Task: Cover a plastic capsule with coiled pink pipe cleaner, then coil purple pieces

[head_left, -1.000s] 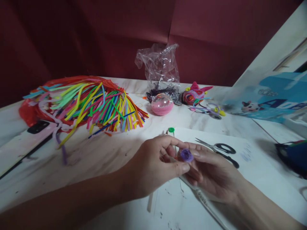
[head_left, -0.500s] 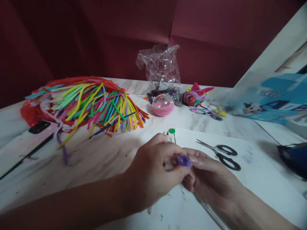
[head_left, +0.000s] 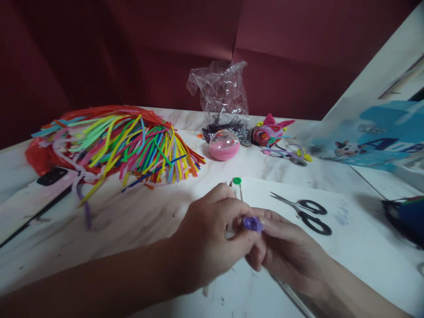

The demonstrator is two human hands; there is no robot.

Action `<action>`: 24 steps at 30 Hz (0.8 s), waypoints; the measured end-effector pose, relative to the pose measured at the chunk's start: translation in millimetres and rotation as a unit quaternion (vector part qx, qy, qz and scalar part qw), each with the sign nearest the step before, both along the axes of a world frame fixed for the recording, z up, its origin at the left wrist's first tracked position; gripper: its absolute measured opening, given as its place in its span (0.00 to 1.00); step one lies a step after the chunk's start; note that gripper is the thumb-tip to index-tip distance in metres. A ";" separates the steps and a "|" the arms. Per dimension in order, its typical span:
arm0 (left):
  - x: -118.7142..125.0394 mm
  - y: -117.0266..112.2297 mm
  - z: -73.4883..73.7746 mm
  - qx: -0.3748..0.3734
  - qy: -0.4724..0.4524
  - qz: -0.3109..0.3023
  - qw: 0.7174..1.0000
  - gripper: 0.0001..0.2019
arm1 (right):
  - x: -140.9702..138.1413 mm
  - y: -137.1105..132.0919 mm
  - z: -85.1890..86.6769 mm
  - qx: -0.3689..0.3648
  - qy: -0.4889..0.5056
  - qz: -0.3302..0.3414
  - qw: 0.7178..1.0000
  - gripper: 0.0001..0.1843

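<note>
Between my hands is a small purple pipe cleaner coil (head_left: 252, 224), fuzzy and rounded, with part of it hidden by fingers. My left hand (head_left: 215, 234) pinches it from the left with thumb and forefinger. From the right, my right hand (head_left: 288, 247) grips the same coil, its thumb against the edge and its other fingers curled beneath. Just beyond my left knuckles lies a green disc (head_left: 236, 180) on a thin stem. Black-handled scissors (head_left: 304, 212) rest on the white paper (head_left: 361, 238) to the right of my hands.
A red bag of many-coloured pipe cleaners (head_left: 132, 145) spreads across the left. A phone (head_left: 36, 194) lies near it. Further back are a pink-filled clear ball (head_left: 224, 145), a clear plastic bag (head_left: 221, 92) and a pink pipe cleaner figure (head_left: 269, 130). A blue printed package (head_left: 380, 132) stands at right.
The purple coil has turned slightly and shifted a little left between my fingers. Both hands keep nearly the same place and grip.
</note>
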State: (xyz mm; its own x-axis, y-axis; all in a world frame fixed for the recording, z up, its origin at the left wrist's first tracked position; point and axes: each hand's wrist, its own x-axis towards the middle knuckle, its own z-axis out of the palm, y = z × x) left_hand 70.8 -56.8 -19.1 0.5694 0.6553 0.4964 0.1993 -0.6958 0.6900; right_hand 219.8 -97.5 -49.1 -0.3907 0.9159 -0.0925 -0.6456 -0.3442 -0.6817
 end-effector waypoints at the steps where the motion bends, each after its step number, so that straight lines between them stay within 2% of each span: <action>1: -0.3 0.6 -0.5 0.004 -0.006 -0.004 1.000 0.04 | 0.0 0.1 -0.3 0.001 -0.001 0.001 1.000 0.12; 11: 1.8 1.3 -5.5 -0.031 -0.040 -0.026 0.998 0.06 | -1.0 -1.5 -2.7 0.015 0.005 -0.017 1.000 0.11; 24: 0.4 1.4 -3.8 -0.015 -0.051 -0.040 0.998 0.05 | 1.2 -0.8 -1.7 0.002 0.017 -0.002 1.000 0.09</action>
State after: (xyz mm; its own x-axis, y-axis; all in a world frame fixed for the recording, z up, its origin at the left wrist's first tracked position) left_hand 71.1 -55.4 -22.9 0.5682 0.6249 0.5354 0.0722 -0.6860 0.7240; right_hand 221.0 -98.3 -50.8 -0.3898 0.9178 -0.0757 -0.6699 -0.3390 -0.6605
